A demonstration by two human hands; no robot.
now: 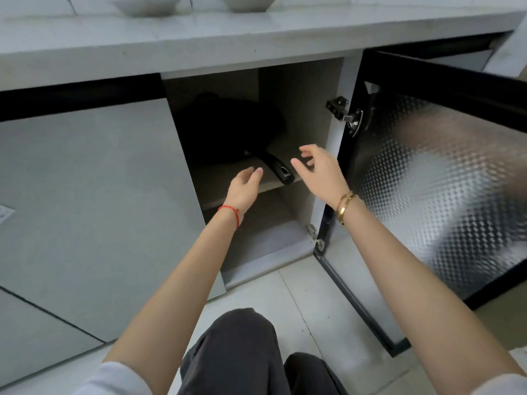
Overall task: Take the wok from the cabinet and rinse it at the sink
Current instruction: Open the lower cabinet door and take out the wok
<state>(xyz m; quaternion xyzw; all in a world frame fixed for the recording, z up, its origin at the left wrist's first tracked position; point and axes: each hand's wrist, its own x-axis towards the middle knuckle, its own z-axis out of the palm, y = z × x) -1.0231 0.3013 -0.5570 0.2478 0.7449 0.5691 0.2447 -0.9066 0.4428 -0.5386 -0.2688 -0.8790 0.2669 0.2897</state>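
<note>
A black wok (228, 129) lies on the upper shelf (222, 181) of the open cabinet, deep in shadow. Its black handle (278, 168) sticks out toward me over the shelf's front edge. My left hand (243, 188), with a red string at the wrist, hovers just left of the handle, fingers loosely apart and holding nothing. To the right of the handle is my right hand (316, 169), with gold bracelets at the wrist; its fingers are spread and it is empty. Neither hand touches the wok.
The cabinet door (445, 178), black-framed with patterned glass, stands swung open on the right. A closed grey door (94, 201) is on the left. Two bowls (148, 5) sit on the grey countertop (199, 35) above. My knees (242, 354) are over the tiled floor.
</note>
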